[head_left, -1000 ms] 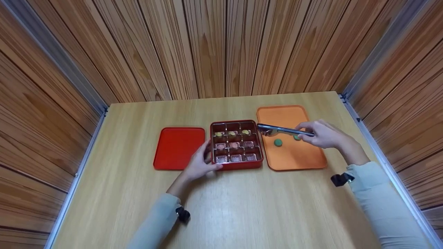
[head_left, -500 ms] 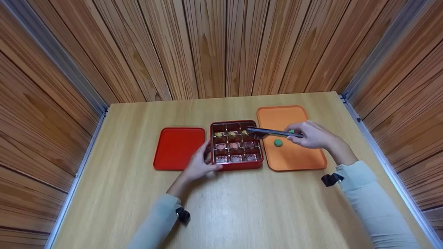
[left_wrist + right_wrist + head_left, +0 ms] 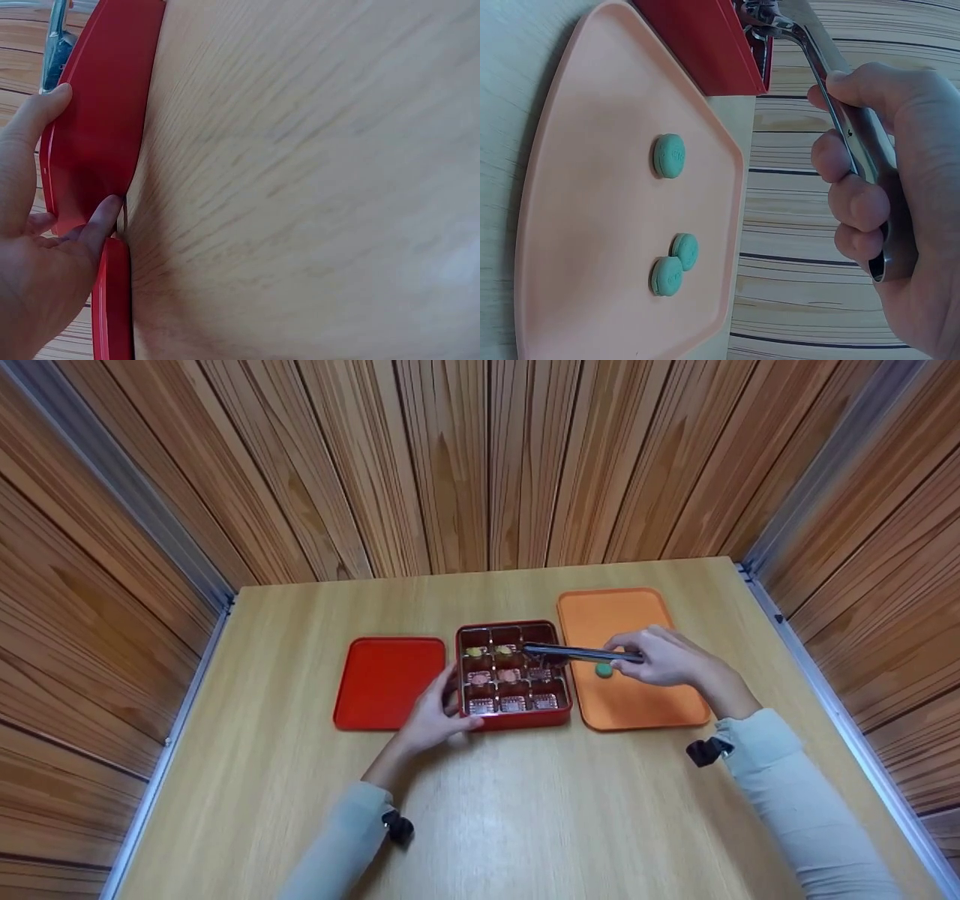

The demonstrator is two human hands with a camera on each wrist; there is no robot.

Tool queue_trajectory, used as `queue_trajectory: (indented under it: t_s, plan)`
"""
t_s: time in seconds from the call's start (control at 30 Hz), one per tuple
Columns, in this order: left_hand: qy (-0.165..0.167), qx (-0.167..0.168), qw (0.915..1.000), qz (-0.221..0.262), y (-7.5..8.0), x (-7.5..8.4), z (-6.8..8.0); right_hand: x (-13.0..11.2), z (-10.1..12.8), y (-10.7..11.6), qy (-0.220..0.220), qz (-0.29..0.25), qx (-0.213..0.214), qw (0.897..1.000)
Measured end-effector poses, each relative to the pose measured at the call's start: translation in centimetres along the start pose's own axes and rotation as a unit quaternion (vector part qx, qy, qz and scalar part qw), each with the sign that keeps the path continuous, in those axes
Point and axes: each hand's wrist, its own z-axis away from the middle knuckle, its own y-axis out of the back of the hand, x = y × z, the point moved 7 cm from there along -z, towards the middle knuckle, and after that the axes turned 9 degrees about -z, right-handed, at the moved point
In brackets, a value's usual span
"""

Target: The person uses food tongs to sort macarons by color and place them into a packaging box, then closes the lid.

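My left hand (image 3: 433,720) holds the left front corner of a red divided box (image 3: 517,721), thumb on its front side. Two yellow macarons (image 3: 475,652) show in its back row and two pink macarons (image 3: 478,679) in the middle row. In my right hand (image 3: 660,658) I grip metal tongs (image 3: 585,653), their tips down among the compartments on the box's right side. The tongs hide the back right compartment, and I cannot tell what is between their tips. In the right wrist view, several green macarons (image 3: 669,156) lie on an orange tray (image 3: 592,187) below the hand.
A flat red tray or lid (image 3: 390,682) lies left of the box, close to my left hand. The orange tray stands right against the box's right side. Wood-panelled walls (image 3: 450,465) enclose the table (image 3: 510,810) at the back and sides.
My right hand has moved left, bringing the tongs from the tray's left edge in over the right column of the box. The left hand keeps its hold on the box.
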Motion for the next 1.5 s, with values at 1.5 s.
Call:
queue_trajectory:
  t_s: [1.5]
  plan:
    - [0.008, 0.0, 0.9999, 0.009, 0.0, 0.0, 0.1, 4.8, 4.8, 2.5, -0.044, -0.024, 0.055, 0.997]
